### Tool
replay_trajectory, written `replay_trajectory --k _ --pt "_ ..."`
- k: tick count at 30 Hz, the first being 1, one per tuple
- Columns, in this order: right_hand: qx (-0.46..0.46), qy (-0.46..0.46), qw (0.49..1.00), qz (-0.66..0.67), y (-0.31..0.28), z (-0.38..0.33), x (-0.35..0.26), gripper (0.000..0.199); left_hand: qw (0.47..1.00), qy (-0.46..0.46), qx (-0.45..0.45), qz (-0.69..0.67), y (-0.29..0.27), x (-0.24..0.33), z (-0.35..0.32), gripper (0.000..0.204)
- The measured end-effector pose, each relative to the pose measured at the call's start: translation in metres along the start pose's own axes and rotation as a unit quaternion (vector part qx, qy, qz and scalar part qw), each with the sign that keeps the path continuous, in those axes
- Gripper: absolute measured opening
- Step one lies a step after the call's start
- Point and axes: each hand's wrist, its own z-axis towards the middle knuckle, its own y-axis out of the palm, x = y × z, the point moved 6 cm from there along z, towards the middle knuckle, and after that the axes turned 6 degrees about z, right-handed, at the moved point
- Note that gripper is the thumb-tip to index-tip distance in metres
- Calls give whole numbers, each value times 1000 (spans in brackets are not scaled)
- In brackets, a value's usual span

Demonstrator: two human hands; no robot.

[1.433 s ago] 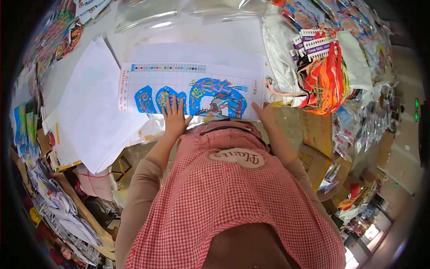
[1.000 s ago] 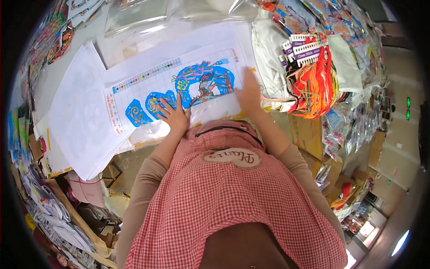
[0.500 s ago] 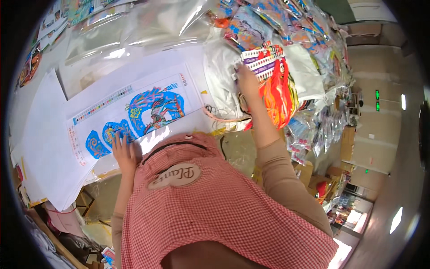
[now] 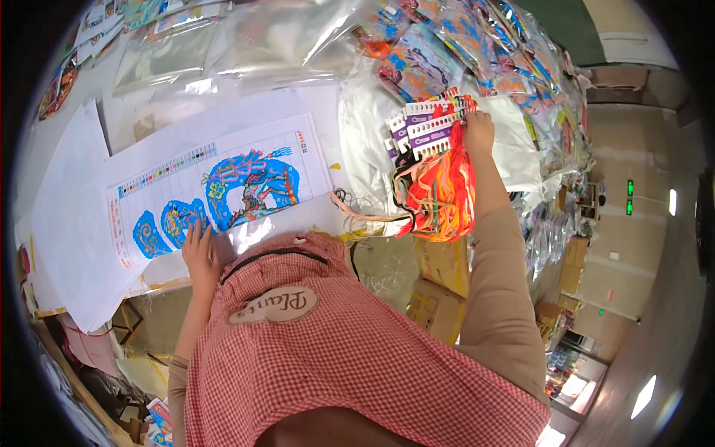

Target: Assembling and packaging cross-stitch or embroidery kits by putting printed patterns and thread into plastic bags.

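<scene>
A printed cross-stitch sheet (image 4: 261,130) with blue, patterned shapes and a row of colour squares lies on the table before me. My left hand (image 4: 199,253) rests flat on its near edge, fingers stretched out over the middle blue shape. To the right, several white and purple thread cards (image 4: 432,134) lie overlapping, with red, orange, yellow and black embroidery threads (image 4: 443,197) trailing toward me. At the right end of these cards, my right hand (image 4: 480,132) has its fingers curled on a card's edge; the fingertips are partly hidden.
White plastic bags (image 4: 365,127) lie under the cards. Colourful packed kits (image 4: 447,45) pile up at the far right, and clear plastic sleeves (image 4: 275,37) cover the far table. White paper sheets (image 4: 67,216) lie at left. Cardboard boxes (image 4: 436,305) stand below the table edge.
My right hand has shifted from the left end of the thread cards to their right end. The threads now spread further left and nearer me. My left hand stays on the sheet.
</scene>
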Motion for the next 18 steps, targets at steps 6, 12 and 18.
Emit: replay_trajectory --k 6,12,18 --pt "-13 33 996 80 -8 -5 -15 42 1000 8 -15 -2 0 8 5 52" --pt "-41 5 996 -73 -47 -63 -8 26 1000 2 9 -13 2 -12 -5 54" --pt "232 165 954 93 -127 -175 55 21 999 -3 -2 -34 1 -23 -13 53"
